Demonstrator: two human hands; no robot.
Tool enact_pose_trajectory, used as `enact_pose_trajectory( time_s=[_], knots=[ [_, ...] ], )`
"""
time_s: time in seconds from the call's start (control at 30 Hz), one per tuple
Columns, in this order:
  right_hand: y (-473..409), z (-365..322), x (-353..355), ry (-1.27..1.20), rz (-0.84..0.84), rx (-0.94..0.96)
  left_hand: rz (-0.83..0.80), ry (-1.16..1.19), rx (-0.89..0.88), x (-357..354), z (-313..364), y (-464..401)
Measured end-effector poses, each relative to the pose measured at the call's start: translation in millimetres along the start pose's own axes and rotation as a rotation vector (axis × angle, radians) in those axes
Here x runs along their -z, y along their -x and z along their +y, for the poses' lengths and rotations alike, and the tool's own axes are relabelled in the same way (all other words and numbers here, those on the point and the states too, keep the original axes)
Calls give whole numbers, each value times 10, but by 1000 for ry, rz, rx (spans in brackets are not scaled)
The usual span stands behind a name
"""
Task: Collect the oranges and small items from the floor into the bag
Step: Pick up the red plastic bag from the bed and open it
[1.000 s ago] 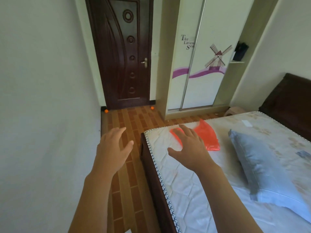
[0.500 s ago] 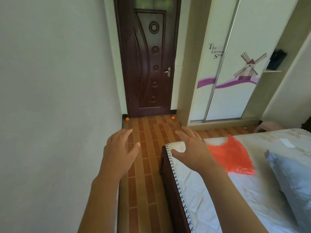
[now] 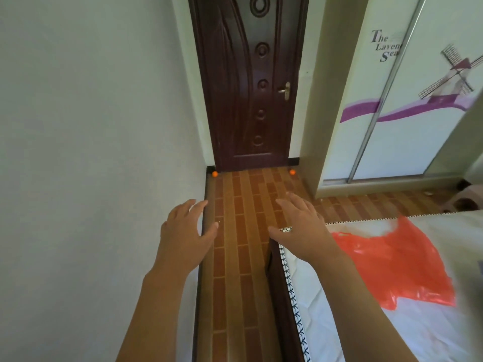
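Wall (image 3: 91, 139), plain and pale, fills the left third of the frame. Low at its foot, beside the left corner of the dark door (image 3: 248, 87), sits one orange (image 3: 214, 174) on the brick-patterned floor (image 3: 240, 231); a second orange (image 3: 292, 172) lies at the door's right corner, well apart from the first. No other small items can be made out on the floor from here, save for some pale scraps, too small to name, near the wardrobe (image 3: 407, 100) at right.

Left hand (image 3: 187, 235) hangs in centre frame, fingers spread and relaxed, holding nothing, partly over the wall's edge. Right hand (image 3: 300, 226) is likewise wide and empty, hovering over the corner of the bed (image 3: 339, 309) and hiding that corner; a patterned trim shows by the thumb. Both forearms run off the bottom edge.

Further right, the orange-red bag (image 3: 397, 259) lies crumpled on the white sheet, its mouth hard to make out. The wardrobe's lettering is cut by the sliding rail, and the right edge is blurred. A pinkish stool (image 3: 460, 203) peeks from behind the bed.
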State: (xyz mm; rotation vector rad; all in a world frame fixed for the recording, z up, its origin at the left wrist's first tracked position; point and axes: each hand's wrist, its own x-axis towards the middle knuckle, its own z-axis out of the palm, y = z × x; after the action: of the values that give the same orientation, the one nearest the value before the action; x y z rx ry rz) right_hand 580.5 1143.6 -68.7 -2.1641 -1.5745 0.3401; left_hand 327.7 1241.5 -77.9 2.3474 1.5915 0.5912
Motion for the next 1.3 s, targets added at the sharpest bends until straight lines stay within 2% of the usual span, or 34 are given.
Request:
enact_pose_trajectory(
  time_s=[0.4, 0.57, 1.0, 1.3],
  knots=[
    [-1103, 185, 65, -29, 1, 1, -4, 12, -20, -158, 173, -1090],
    [-1586, 291, 105, -14, 50, -29, -17, 35, -77, -320, 209, -1711],
    [-3204, 393, 189, 38, 168, -279, -148, 95, -326, -786, 299, -4116],
    [-3557, 642, 159, 98, 216, -505, -312, 177, -448, -1234, 554, -4888]
  ],
)
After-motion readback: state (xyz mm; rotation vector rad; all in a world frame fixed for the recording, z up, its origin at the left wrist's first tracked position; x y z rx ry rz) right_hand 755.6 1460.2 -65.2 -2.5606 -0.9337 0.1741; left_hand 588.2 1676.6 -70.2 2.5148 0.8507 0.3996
